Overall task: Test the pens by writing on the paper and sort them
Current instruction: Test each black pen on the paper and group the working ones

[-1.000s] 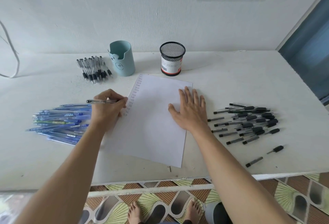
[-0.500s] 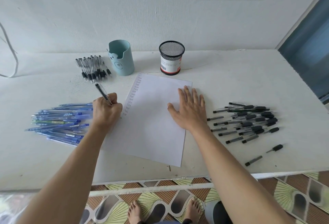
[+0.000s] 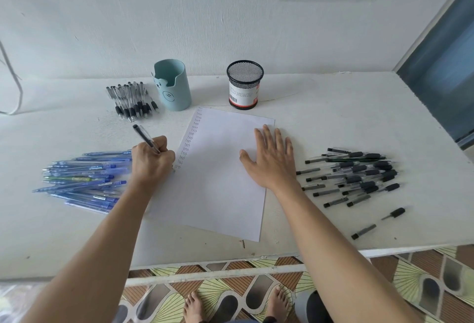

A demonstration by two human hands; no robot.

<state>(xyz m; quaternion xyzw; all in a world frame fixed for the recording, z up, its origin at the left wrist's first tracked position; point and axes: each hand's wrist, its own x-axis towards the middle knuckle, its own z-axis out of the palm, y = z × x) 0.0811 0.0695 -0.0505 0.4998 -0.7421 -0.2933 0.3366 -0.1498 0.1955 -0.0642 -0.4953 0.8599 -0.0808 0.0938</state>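
Two hands work at the white paper sheet. The left hand grips a clear black-capped pen, its tip at the sheet's left edge below a column of written words. The right hand lies flat on the sheet's right part, fingers spread. Blue pens lie left, dark pens right.
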